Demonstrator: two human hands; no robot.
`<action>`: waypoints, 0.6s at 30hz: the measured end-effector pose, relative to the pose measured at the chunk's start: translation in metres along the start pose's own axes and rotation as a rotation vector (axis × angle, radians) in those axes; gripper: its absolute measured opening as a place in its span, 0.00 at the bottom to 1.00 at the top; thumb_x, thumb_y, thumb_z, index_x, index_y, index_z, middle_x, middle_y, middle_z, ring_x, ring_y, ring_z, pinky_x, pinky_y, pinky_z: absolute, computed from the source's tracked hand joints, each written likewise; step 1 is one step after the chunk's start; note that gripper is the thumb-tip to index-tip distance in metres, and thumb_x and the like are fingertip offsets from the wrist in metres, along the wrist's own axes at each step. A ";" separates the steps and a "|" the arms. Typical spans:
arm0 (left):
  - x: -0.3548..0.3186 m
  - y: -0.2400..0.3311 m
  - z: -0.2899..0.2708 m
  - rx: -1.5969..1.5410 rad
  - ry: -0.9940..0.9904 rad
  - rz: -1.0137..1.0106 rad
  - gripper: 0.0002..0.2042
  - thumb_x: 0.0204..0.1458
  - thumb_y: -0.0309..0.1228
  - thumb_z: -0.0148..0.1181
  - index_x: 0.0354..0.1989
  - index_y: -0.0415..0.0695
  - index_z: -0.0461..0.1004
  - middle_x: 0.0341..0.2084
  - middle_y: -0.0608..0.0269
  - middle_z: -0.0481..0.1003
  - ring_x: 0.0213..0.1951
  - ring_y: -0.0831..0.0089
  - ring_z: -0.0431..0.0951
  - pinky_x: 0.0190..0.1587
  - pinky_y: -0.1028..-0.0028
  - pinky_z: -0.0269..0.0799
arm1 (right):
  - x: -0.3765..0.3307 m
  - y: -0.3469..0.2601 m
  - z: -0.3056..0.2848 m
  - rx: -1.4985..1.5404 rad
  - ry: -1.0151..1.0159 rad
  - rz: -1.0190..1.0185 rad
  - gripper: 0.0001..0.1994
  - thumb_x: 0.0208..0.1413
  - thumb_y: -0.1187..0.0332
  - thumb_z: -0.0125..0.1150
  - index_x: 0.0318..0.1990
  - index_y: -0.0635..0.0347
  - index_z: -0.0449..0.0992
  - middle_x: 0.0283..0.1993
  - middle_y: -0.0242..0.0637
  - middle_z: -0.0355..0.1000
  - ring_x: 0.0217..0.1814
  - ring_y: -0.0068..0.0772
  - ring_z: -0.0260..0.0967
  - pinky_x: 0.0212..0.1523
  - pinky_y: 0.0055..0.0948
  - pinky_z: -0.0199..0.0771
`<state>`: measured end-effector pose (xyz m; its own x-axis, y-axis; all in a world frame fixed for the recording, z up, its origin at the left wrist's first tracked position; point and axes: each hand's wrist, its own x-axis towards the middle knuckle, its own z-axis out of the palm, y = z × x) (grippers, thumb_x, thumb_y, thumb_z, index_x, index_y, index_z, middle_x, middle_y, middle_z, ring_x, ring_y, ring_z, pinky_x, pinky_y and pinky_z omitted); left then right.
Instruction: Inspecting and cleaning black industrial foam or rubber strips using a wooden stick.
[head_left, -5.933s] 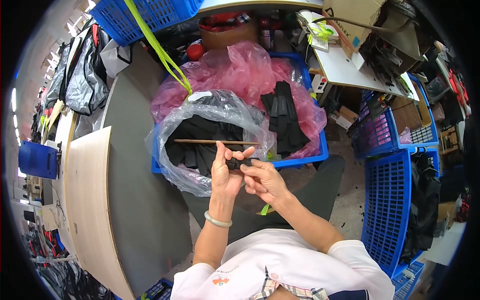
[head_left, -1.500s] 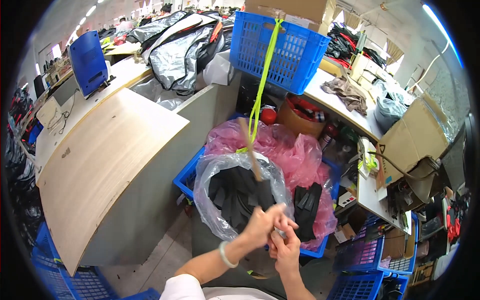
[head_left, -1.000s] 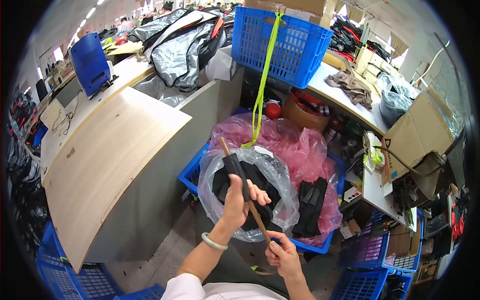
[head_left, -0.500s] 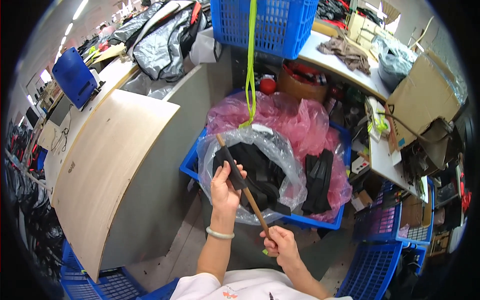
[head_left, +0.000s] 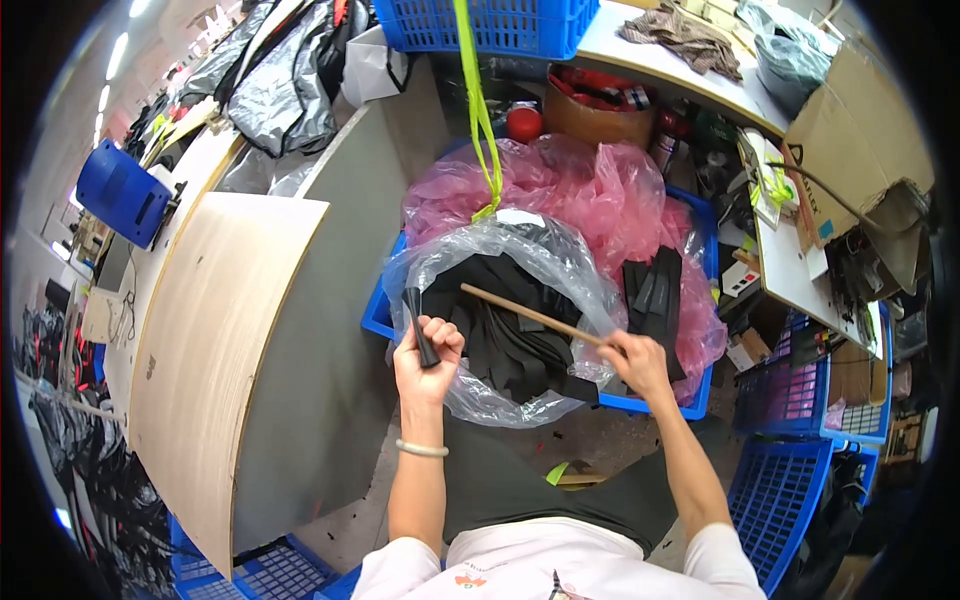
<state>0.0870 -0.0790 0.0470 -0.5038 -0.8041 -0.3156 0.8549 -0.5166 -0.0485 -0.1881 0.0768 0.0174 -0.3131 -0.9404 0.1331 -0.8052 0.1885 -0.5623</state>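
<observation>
The black fabric tube (head_left: 417, 318) is now off the wooden stick (head_left: 530, 316), so the two are separate: my left hand (head_left: 428, 355) closes around the tube by the clear bag's (head_left: 450, 250) left rim; my right hand (head_left: 640, 365) grips the stick's right end, its left end above black strips (head_left: 515, 340).

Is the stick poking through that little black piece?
No, the right hand holds the stick apart from the black piece in the left hand.
</observation>
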 end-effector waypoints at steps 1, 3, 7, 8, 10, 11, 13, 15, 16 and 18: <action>-0.005 -0.006 0.000 -0.093 -0.117 -0.112 0.08 0.55 0.31 0.43 0.25 0.42 0.63 0.16 0.66 0.55 0.21 0.74 0.56 0.28 0.74 0.56 | 0.012 0.012 0.013 -0.042 0.014 -0.040 0.08 0.48 0.59 0.60 0.30 0.51 0.76 0.24 0.40 0.72 0.29 0.44 0.72 0.28 0.40 0.69; -0.019 -0.023 0.003 -0.088 -0.196 -0.258 0.05 0.51 0.27 0.44 0.25 0.43 0.63 0.15 0.66 0.57 0.21 0.74 0.58 0.26 0.75 0.55 | 0.031 0.015 0.031 -0.012 0.104 -0.178 0.12 0.46 0.61 0.62 0.36 0.57 0.76 0.35 0.39 0.73 0.37 0.42 0.71 0.35 0.37 0.70; -0.048 -0.064 0.007 -0.095 -0.227 -0.536 0.02 0.50 0.26 0.43 0.27 0.46 0.62 0.13 0.68 0.60 0.18 0.74 0.61 0.23 0.74 0.59 | 0.055 -0.071 0.011 1.186 -0.333 0.078 0.18 0.57 0.64 0.55 0.53 0.63 0.70 0.48 0.39 0.72 0.52 0.29 0.67 0.54 0.27 0.63; -0.052 -0.076 0.007 -0.116 -0.232 -0.599 0.02 0.51 0.26 0.43 0.28 0.46 0.62 0.13 0.67 0.60 0.17 0.74 0.61 0.23 0.74 0.60 | 0.056 -0.082 0.007 1.259 -0.416 -0.008 0.18 0.57 0.64 0.54 0.53 0.63 0.70 0.48 0.38 0.71 0.51 0.27 0.67 0.54 0.26 0.63; -0.055 -0.098 0.004 -0.161 -0.245 -0.685 0.04 0.53 0.29 0.42 0.28 0.45 0.62 0.14 0.66 0.61 0.17 0.73 0.62 0.23 0.73 0.60 | 0.055 -0.091 0.011 1.362 -0.400 0.053 0.12 0.55 0.64 0.58 0.39 0.64 0.75 0.34 0.31 0.72 0.37 0.18 0.66 0.40 0.20 0.65; -0.056 -0.106 0.002 -0.190 -0.255 -0.713 0.08 0.56 0.34 0.41 0.29 0.45 0.62 0.15 0.64 0.62 0.17 0.72 0.61 0.23 0.73 0.60 | 0.055 -0.086 0.010 1.378 -0.406 0.046 0.10 0.55 0.65 0.59 0.34 0.64 0.75 0.29 0.27 0.71 0.32 0.15 0.65 0.34 0.18 0.64; -0.061 -0.117 0.009 0.021 -0.176 -0.701 0.14 0.57 0.41 0.40 0.33 0.42 0.64 0.19 0.58 0.66 0.20 0.69 0.65 0.26 0.71 0.63 | 0.044 -0.082 -0.006 1.348 -0.346 0.101 0.09 0.54 0.65 0.60 0.31 0.63 0.74 0.26 0.25 0.69 0.29 0.14 0.62 0.30 0.17 0.62; -0.059 -0.115 -0.002 0.403 -0.180 -0.669 0.35 0.55 0.61 0.36 0.46 0.35 0.67 0.38 0.39 0.72 0.34 0.54 0.76 0.39 0.63 0.71 | 0.038 -0.075 -0.010 1.315 -0.309 0.140 0.10 0.54 0.66 0.61 0.27 0.63 0.73 0.23 0.22 0.66 0.25 0.12 0.60 0.26 0.17 0.59; -0.061 -0.115 -0.001 0.539 -0.193 -0.635 0.32 0.56 0.57 0.38 0.47 0.34 0.67 0.39 0.38 0.72 0.37 0.52 0.76 0.42 0.62 0.72 | 0.035 -0.070 -0.008 1.196 -0.244 0.117 0.10 0.54 0.65 0.61 0.27 0.63 0.73 0.23 0.22 0.66 0.25 0.12 0.60 0.25 0.18 0.59; -0.062 -0.110 -0.005 0.906 -0.218 -0.593 0.26 0.59 0.47 0.42 0.47 0.31 0.67 0.36 0.39 0.74 0.37 0.52 0.78 0.42 0.62 0.74 | 0.026 -0.061 -0.010 0.894 -0.116 0.095 0.10 0.54 0.67 0.59 0.27 0.65 0.71 0.20 0.27 0.66 0.23 0.16 0.61 0.24 0.20 0.60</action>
<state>0.0245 0.0292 0.0675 -0.8911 -0.3457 -0.2940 0.1075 -0.7902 0.6033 -0.1517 0.0437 0.0635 -0.2662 -0.9639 -0.0022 -0.0717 0.0221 -0.9972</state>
